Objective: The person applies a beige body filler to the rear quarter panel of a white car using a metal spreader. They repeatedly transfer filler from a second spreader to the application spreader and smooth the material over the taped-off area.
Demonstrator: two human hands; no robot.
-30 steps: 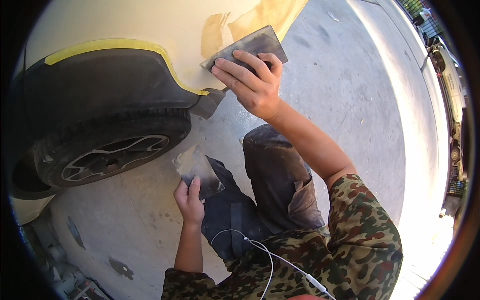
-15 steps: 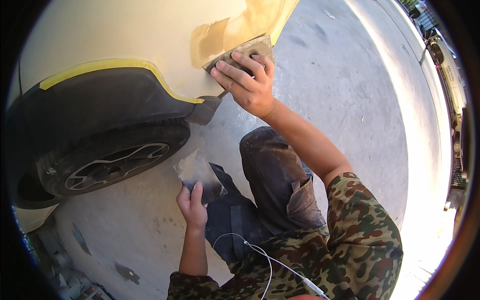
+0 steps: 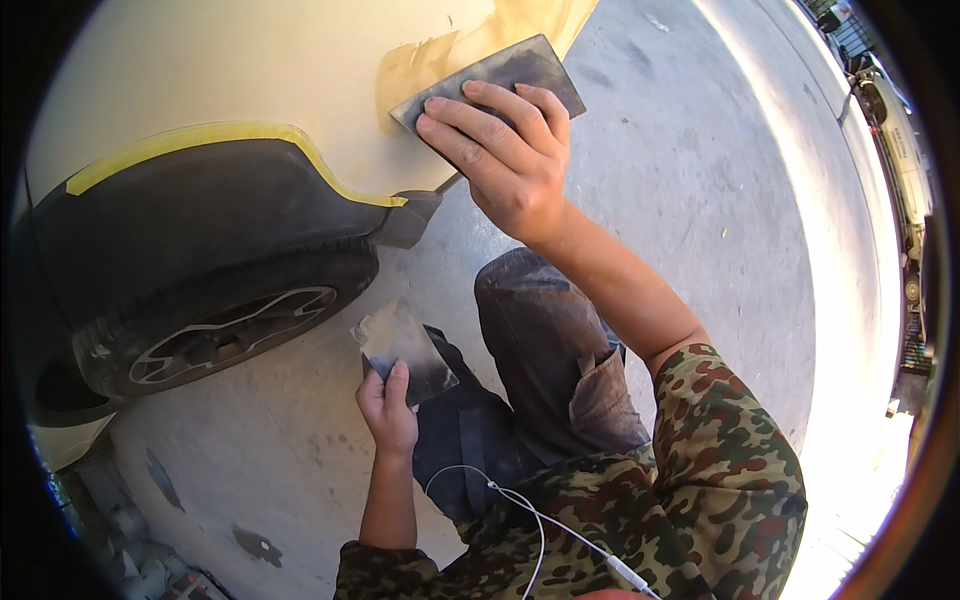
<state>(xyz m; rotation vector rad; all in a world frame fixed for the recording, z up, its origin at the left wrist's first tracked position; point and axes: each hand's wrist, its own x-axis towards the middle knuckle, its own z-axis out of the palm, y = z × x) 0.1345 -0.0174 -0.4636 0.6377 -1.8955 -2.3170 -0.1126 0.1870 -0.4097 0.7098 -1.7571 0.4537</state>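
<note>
A flat grey filler spreader [image 3: 535, 72] is in my right hand [image 3: 508, 150], fingers spread over its face and the thumb hidden. Its long edge lies at the cream car panel [image 3: 250, 60], over a patch of tan filler [image 3: 425, 62]; whether it touches cannot be made out. My left hand [image 3: 389, 405] pinches a second flat plate, a putty palette [image 3: 405, 345], thumb on top. Pale putty is smeared on the palette's far corner, and dark stains mark its near part. This palette is held above my left thigh, apart from the car.
Yellow masking tape [image 3: 200, 145] edges the dark wheel-arch trim [image 3: 210, 205] above the tire [image 3: 345, 280]. A white cable [image 3: 540, 520] hangs across my front. Concrete floor [image 3: 700, 220] stretches to the right. Another vehicle [image 3: 905, 150] stands at the far right.
My right hand has shifted slightly right, and its spreader is turned so more of its face shows. The tan filler looks more streaked. My left hand and palette have barely moved.
</note>
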